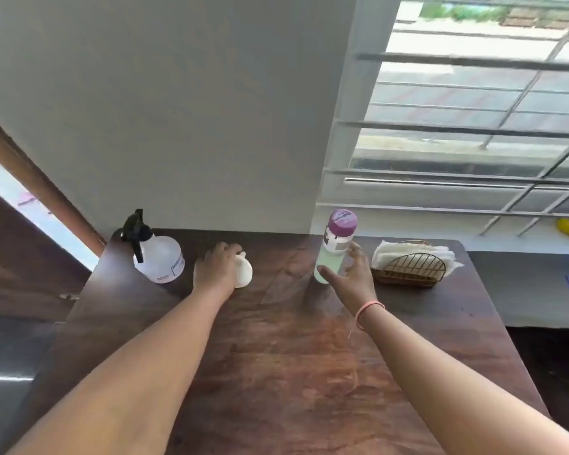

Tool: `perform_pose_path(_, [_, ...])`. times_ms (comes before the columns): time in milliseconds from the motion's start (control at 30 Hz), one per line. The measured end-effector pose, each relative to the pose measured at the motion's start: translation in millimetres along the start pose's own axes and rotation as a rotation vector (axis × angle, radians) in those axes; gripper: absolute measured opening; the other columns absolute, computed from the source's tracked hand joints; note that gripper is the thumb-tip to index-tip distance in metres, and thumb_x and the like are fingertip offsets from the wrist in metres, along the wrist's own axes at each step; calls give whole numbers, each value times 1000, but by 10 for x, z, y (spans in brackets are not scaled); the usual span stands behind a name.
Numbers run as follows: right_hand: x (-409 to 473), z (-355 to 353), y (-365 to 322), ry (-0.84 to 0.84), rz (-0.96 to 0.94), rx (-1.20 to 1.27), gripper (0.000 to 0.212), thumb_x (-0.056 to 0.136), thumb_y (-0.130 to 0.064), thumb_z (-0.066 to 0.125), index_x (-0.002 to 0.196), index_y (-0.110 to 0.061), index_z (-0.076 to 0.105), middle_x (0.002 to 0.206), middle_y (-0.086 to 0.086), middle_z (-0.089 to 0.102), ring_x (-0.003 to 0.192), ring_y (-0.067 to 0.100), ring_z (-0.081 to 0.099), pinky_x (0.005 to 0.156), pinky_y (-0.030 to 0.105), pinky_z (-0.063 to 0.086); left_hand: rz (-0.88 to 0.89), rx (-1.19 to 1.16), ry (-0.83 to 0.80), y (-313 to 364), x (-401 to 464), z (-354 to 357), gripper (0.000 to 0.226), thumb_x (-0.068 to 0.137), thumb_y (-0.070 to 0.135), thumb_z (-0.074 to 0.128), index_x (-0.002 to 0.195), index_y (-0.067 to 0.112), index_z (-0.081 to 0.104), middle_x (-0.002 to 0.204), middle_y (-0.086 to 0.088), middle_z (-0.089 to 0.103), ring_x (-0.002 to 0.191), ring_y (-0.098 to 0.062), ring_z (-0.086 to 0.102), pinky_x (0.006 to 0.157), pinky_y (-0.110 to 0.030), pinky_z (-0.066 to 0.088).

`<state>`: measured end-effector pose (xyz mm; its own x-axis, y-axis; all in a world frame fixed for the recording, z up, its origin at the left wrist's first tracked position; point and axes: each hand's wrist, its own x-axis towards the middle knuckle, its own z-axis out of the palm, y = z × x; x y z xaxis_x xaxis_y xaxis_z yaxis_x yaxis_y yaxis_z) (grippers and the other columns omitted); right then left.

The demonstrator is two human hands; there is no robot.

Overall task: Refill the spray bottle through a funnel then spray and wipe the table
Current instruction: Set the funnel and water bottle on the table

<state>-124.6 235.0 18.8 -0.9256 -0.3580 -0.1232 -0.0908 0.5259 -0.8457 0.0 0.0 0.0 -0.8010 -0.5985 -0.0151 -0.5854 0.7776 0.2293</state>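
A dark brown wooden table [276, 356] with a worn, streaky top is seen from above. Near its far left corner a round, clear plastic spray bottle [160, 259] with a black trigger head is stood upright; a small label is stuck on its side, but the writing is too blurred to be read. Just to its right, a white plastic funnel [243, 270] is lain on its side, and the fingers of the left hand [216, 269] are curled over it. It looks held, though the grip is partly hidden. Further right, a tall clear bottle [334, 247] with a purple cap and pale green liquid inside is stood up. The right hand [353, 274] is spread around it with loose, open fingers. Beside it, white cloths [418, 251] are kept in a gold wire holder [408, 269].
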Motion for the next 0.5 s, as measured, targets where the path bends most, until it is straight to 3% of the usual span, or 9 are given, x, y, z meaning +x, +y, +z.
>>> perform_pose_path(233, [211, 49, -3, 28, -23, 34, 50, 77, -25, 77, 120, -21, 52, 110, -2, 61, 102, 20, 59, 88, 32, 46, -136, -134, -61, 79, -153, 77, 29, 93, 16, 50, 112, 30, 65, 113, 4, 60, 100, -24, 61, 79, -33, 42])
perform_pose_path(367, [105, -20, -10, 54, -69, -80, 43, 74, -35, 78, 109, -28, 56, 102, -4, 68, 91, 18, 62, 80, 32, 49, -160, -338, -36, 156, -484, 60, 30, 90, 19, 46, 104, 32, 69, 109, 7, 61, 100, -21, 60, 75, -30, 42])
perform_pose_path(500, [-308, -99, 94, 89, -92, -140, 42, 69, -45, 77, 104, -32, 56, 96, -6, 70, 85, 18, 64, 77, 37, 53, -71, -435, 20, 307, -878, 65, 29, 88, 16, 51, 101, 34, 68, 108, 13, 59, 98, -15, 59, 72, -30, 42])
